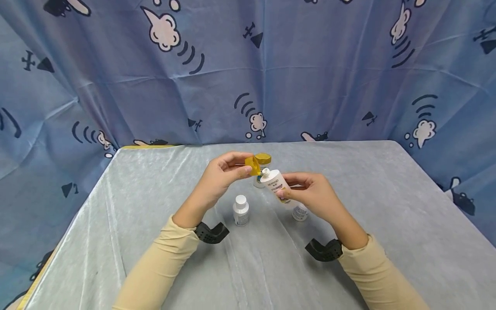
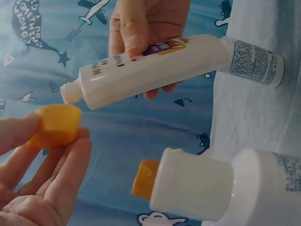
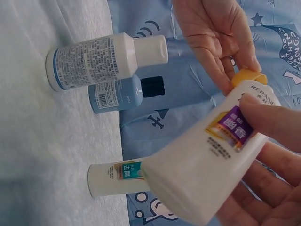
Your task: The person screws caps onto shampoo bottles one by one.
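Observation:
My left hand (image 1: pixel 218 178) pinches a yellow bottle cap (image 2: pixel 59 125) between thumb and fingers. The cap is off, right beside the bare neck of a white shampoo-style bottle (image 2: pixel 150 70). That bottle is gripped by my right hand (image 1: pixel 314 196), thumb on its front, and it leans with its neck toward the cap. In the right wrist view the held bottle shows a purple and gold label (image 3: pixel 233 127). Whether cap and neck touch is hard to tell. Behind them stands a similar bottle with a gold cap (image 1: pixel 263 158), partly hidden by the held bottle.
A small white bottle (image 1: pixel 241 211) stands nearer on the grey cloth-covered table (image 1: pixel 147 258). Another white bottle (image 1: pixel 300 213) is partly covered by my right hand. The right wrist view also shows a blue bottle (image 3: pixel 117 94) with a black cap. A patterned blue curtain (image 1: pixel 217 86) hangs behind.

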Motion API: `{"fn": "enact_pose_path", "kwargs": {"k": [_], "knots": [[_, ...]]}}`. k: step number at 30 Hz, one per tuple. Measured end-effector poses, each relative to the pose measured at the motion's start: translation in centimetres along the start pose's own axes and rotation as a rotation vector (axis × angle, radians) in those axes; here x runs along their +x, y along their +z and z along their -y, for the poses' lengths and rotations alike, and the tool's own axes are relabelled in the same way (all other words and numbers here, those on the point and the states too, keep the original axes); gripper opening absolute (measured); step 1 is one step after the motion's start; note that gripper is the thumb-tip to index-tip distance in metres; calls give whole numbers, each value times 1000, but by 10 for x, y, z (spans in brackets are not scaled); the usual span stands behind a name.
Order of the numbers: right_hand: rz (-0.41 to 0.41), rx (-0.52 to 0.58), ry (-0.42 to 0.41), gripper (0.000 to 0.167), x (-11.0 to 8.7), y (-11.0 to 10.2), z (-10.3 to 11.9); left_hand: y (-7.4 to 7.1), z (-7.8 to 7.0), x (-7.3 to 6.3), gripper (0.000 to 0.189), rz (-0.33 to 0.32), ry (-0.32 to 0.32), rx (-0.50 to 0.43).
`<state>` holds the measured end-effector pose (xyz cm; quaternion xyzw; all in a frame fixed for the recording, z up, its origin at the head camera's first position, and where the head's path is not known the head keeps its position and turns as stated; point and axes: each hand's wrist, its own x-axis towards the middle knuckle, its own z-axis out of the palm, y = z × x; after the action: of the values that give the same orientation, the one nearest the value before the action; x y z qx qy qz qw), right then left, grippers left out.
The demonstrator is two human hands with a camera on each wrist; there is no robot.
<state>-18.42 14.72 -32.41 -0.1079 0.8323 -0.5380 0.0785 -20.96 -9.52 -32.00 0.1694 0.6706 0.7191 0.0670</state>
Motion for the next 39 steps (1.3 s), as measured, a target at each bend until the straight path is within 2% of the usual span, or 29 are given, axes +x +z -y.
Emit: {"fn": "enact_pose_path", "kwargs": {"k": [8,16,27,31,34,39], "knots": [[29,-37,-5,42,-2,2,1,-1,-6,-4,32,75,-44,139],[79,-53,-18,41,-3,4,0,1,-9,-6,28,70,-44,270],[130,-65,-38,39,-6,3,4,3,-13,-10,27,85,-91,460],[148,-62,-38,38,-7,3,4,5,-16,-12,26,91,-64,534],[156,-56,-44,38,-7,2,4,6,-18,-14,25,83,-53,555],[148,-67,-42,37,-7,1,4,9,-20,-15,25,97,-74,535]]}}
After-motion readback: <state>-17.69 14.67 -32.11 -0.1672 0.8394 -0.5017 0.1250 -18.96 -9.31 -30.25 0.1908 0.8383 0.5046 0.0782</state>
